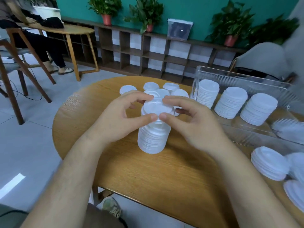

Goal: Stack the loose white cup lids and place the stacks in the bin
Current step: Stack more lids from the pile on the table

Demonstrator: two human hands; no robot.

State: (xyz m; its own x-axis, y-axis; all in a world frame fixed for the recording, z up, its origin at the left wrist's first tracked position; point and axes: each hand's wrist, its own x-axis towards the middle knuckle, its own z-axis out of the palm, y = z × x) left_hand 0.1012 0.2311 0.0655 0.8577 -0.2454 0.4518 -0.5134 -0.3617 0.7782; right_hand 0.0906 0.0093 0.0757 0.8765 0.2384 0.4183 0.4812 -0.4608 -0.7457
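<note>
A tall stack of white cup lids (153, 137) stands on the round wooden table (148, 175) in the middle. My left hand (121, 117) and my right hand (194, 119) pinch the top lid (157, 108) from both sides, thumbs meeting at its near edge. Several loose white lids (150, 86) lie just behind the stack. The clear ribbed bin (246, 79) sits at the right with three lid stacks (231, 102) inside.
More short lid stacks (269, 163) lie on the table's right edge, blurred. A grey chair (263, 58) stands behind the bin. A seated person and wooden table (72, 30) are at far left; shelves with potted plants line the wall.
</note>
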